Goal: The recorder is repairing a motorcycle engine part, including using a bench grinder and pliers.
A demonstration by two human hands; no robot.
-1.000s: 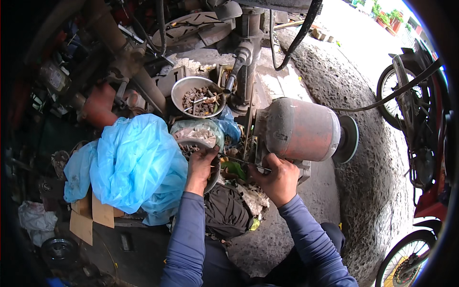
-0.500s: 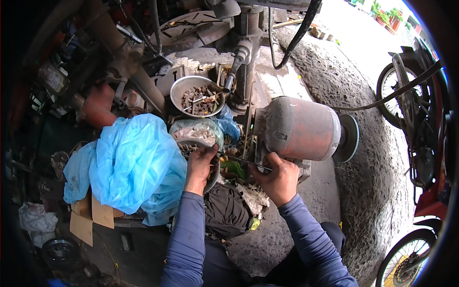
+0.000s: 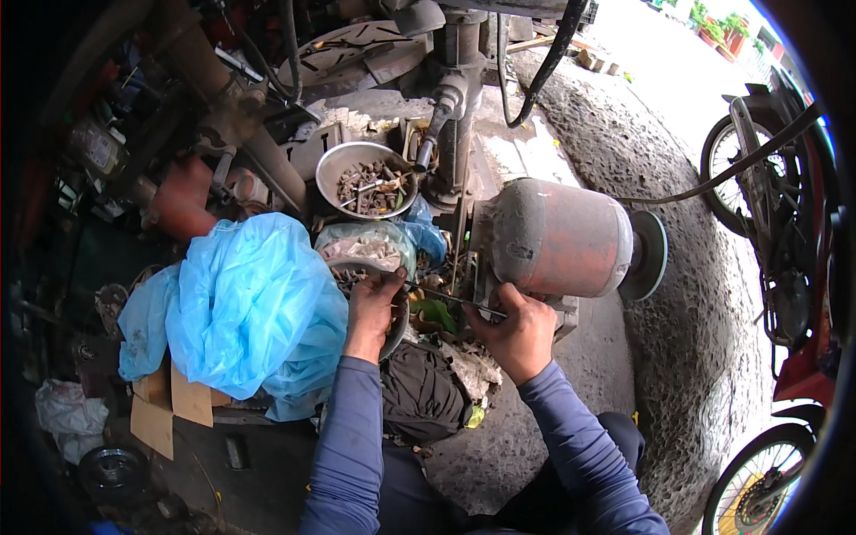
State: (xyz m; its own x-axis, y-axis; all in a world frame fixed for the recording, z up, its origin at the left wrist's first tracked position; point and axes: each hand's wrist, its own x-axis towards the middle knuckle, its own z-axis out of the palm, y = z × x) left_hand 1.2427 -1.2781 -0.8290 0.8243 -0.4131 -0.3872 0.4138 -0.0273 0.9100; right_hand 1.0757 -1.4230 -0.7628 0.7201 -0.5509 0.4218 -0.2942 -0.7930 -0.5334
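Long blue-grey sleeves reach both wrists; hands bare.

Two metal bowls (image 3: 367, 178), one motor (image 3: 557, 236)

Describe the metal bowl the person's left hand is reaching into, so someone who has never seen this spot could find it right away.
Start at the big grey motor. Left of it, past a thin rod, the left hand dips into a shallow metal bowl beside the blue plastic bag. A second bowl of bolts sits farther away, fully uncovered; this one is mostly hidden by the hand.

Both hands, left hand (image 3: 373, 308) and right hand (image 3: 515, 332), hold a thin rod (image 3: 455, 299).
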